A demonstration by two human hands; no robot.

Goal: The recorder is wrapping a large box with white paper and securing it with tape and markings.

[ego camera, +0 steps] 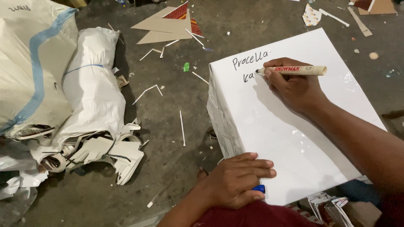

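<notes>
A large white wrapped box (290, 138) rests in front of me, its top face turned up with some black handwriting near the far left corner. My right hand (294, 86) grips a cream marker pen (294, 70), its tip touching the box top beside the writing. My left hand (240, 178) presses flat on the near edge of the box, and a small blue cap (259, 188) is tucked under its fingers.
White woven sacks (90, 88) stuffed with paper trimmings lie on the left. Cardboard offcuts (166, 25) and thin paper strips (182, 128) are scattered over the grey concrete floor (168, 105). More printed scraps (328, 206) sit by my right knee.
</notes>
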